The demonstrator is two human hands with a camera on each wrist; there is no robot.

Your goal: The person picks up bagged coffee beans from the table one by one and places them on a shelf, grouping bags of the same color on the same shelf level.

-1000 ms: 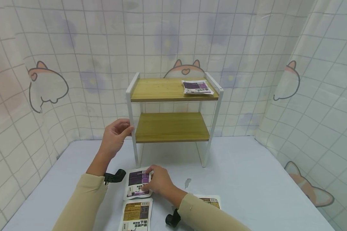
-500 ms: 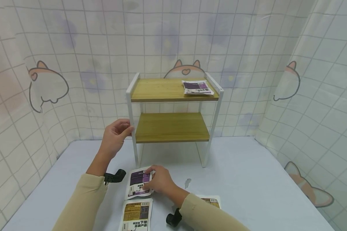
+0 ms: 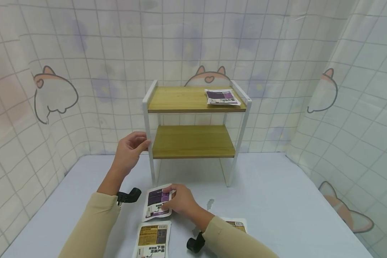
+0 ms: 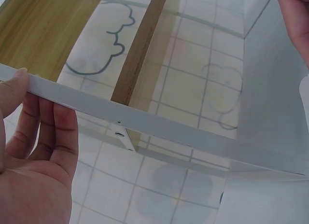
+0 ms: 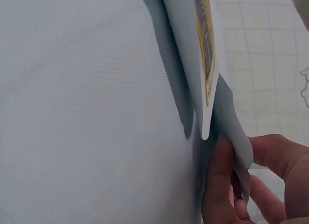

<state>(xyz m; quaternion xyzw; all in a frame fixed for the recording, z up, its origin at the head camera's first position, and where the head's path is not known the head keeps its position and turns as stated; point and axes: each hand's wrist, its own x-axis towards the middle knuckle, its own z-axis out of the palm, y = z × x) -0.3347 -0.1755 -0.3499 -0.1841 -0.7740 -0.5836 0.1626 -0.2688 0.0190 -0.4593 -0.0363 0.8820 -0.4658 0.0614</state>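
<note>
My left hand (image 3: 128, 152) grips the left front post of a small two-tier shelf rack (image 3: 149, 143). In the left wrist view its thumb and fingers lie on either side of the white frame (image 4: 96, 101). Low in front of the rack, my right hand (image 3: 182, 200) pinches the right edge of a flat white pouch with a purple label (image 3: 154, 200). The right wrist view shows thumb and fingers on both faces of this pouch (image 5: 231, 122), its edge lifted. Just nearer lies a pouch with a yellow-brown label (image 3: 153, 236).
On the right of the rack's wooden top board (image 3: 177, 96) rest stacked purple-label pouches (image 3: 222, 96). Another yellow-brown pouch (image 3: 238, 225) lies partly hidden beneath my right sleeve. Patterned curtains (image 3: 51, 89) enclose the white table (image 3: 271, 200).
The purple-label pouch, pinched in my right hand, has shifted slightly right and tilted. My left hand stays on the post. The head view has shifted slightly.
</note>
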